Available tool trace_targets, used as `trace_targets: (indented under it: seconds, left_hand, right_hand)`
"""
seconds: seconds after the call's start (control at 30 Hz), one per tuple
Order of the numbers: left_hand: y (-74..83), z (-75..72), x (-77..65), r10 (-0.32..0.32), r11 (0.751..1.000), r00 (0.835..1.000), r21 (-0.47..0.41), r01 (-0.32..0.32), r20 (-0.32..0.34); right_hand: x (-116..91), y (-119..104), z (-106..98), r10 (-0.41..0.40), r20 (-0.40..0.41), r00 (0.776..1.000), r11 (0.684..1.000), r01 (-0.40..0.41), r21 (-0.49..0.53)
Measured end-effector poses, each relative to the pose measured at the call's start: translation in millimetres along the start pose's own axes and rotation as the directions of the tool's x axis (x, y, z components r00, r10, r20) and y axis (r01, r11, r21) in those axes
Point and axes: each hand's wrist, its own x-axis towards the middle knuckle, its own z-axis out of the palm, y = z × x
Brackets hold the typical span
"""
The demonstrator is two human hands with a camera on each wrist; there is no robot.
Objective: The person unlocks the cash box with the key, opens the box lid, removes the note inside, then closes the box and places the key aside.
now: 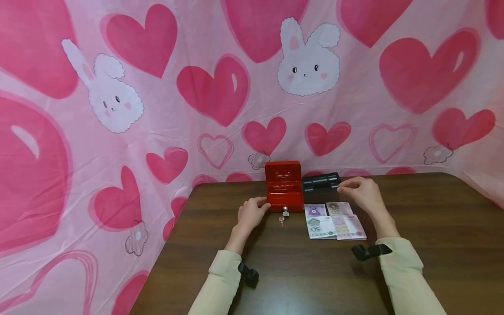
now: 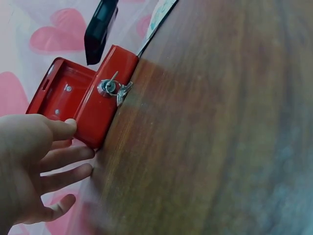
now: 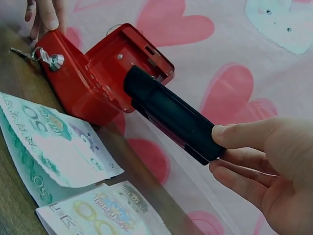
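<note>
A small red cash box (image 1: 285,208) stands on the table with its lid (image 1: 282,171) raised; a key is in its front lock (image 2: 108,87). My left hand (image 1: 251,214) holds the box's left front corner, thumb on the upper edge and fingertips along the side. Between thumb and fingers, my right hand (image 1: 364,194) pinches one end of a black plastic coin tray (image 3: 168,115). The tray is held up to the right of the box, tilted in the right wrist view. The inside of the box is partly hidden in both wrist views.
Folded banknotes (image 1: 323,227), green, pink and purple among them, lie on the brown wooden table (image 1: 299,271) right of the box. A second key (image 1: 281,219) hangs from the lock. Behind the table's back edge is a pink curtain (image 1: 267,100) with hearts and rabbits.
</note>
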Motion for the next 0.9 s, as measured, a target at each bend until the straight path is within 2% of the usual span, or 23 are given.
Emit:
trace_targets:
  seconds: [0.4, 0.67, 0.9]
  left_hand:
    - [2.3, -0.9, -5.5, -0.013, 1.000, 1.000, -0.001, 0.013, -0.005]
    - [5.0, -0.7, -8.2, 0.011, 1.000, 1.000, 0.018, -0.011, -0.015]
    - [5.3, 1.5, -8.5, 0.008, 1.000, 1.000, 0.024, -0.008, -0.005]
  right_hand:
    - [-2.3, -13.7, 3.1, 0.009, 0.096, 0.995, 1.000, -0.010, 0.004]
    - [-3.8, -20.8, 10.5, -0.020, 0.104, 0.994, 0.999, 0.016, 0.037]
    - [-4.3, -30.9, 27.4, -0.047, 0.061, 0.997, 0.997, 0.043, 0.065]
